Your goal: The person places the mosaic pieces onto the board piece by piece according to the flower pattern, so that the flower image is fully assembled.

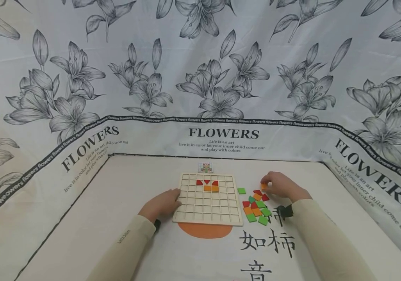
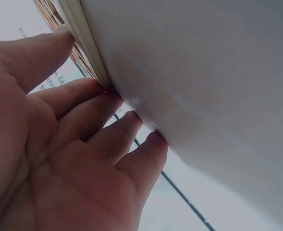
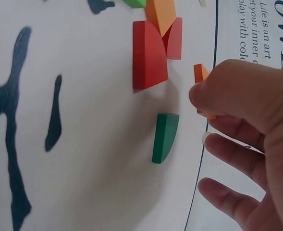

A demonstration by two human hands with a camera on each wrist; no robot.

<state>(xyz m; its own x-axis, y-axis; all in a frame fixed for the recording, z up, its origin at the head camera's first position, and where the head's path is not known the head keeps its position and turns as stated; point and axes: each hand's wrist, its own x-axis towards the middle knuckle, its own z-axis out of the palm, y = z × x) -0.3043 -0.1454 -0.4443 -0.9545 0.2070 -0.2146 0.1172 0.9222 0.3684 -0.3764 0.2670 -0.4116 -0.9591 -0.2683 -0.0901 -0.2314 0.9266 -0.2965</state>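
My left hand is at the left edge of a wooden grid board; the left wrist view shows thumb and fingertips against the board's side edge, fingers only slightly bent. On the board, three red pieces sit in a row above two orange squares. Off to the right of the board, my right hand pinches an orange tile between thumb and index finger, just beyond a loose pile of tiles. The fingers cover part of that tile, so its full shape is hidden.
A small printed pattern card lies behind the board. One green square lies between board and pile, and a dark green curved piece is nearby. The printed cloth rises behind and at both sides.
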